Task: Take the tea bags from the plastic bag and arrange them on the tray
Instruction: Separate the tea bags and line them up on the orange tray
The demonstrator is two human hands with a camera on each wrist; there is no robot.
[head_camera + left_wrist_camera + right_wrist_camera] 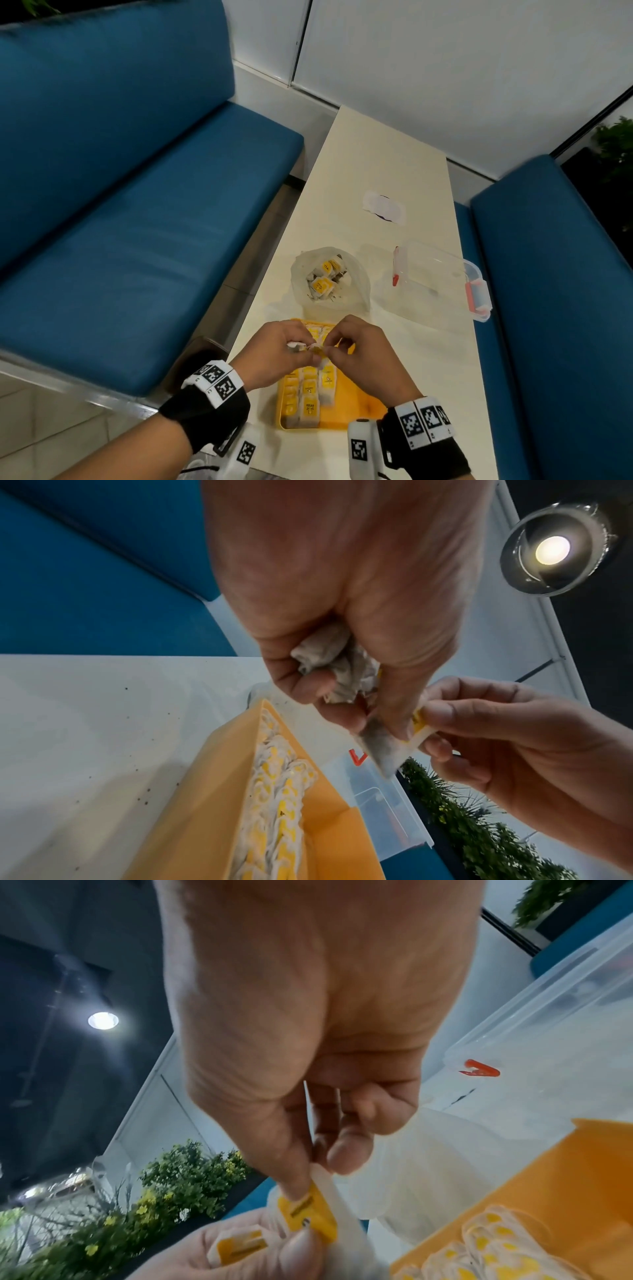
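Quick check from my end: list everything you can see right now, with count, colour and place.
Table: one, cream, between the sofas.
Tray: one, yellow-orange, near table edge under the hands.
Tea bags on tray: several, white with yellow tags, in rows on its left side.
Plastic bag: one, clear, beyond the tray, open with more tea bags inside.
Box: one, clear with red clips, right of the bag.
Paper scrap: one, white, farther along the table.
Sofas: two, blue, either side.
Plants: green, far right.
Ceiling lamp: one, lit.
Left hand: grips tea bags.
Right hand: pinches one bag's yellow tag.
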